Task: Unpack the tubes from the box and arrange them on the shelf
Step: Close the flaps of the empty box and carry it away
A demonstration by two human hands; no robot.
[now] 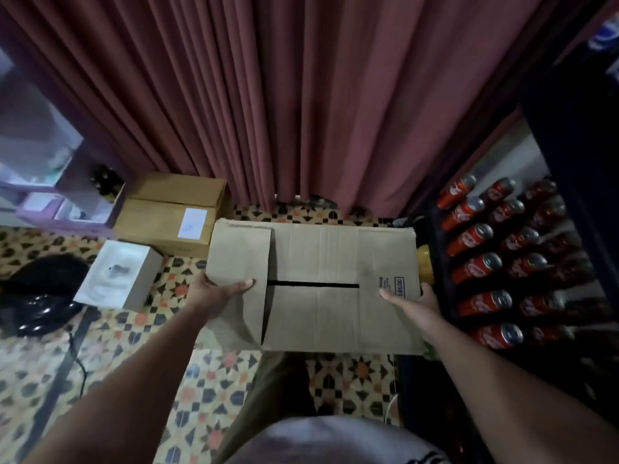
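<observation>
Head view, looking steeply down: a closed brown cardboard box (315, 286) held out in front of the body, above a patterned tile floor (214, 373); top flaps folded shut, a dark slit showing along the middle seam, a printed blue mark near the right end; no tubes visible, the contents hidden by the flaps. Left hand (217, 291) clamped on the box's left end, thumb lying across the top flap, fingers wrapped under the edge and out of sight; right hand (415, 304) gripping the right end the same way, thumb on top near the printed mark, fingers curled around the side; both forearms reach in from the bottom corners of the frame.

Behind the box, a pleated reddish curtain (301, 95) hangs down to the floor. To the right, rows of red drink cans (485, 269) stand packed together in a dark tray or crate, just beside the box's right end; something yellow (424, 262) shows between box and cans, too little of it visible to identify. To the left, two more closed cardboard cartons (170, 216) stacked on the floor against the curtain, the lower one with a white label; near them a small white box (120, 276) tilted on the tiles; a glossy black object (40, 293) beside that, shape unclear. At far left, a pale purple shelf unit (60, 195) with blurred items in its compartments, well apart from the held box.
</observation>
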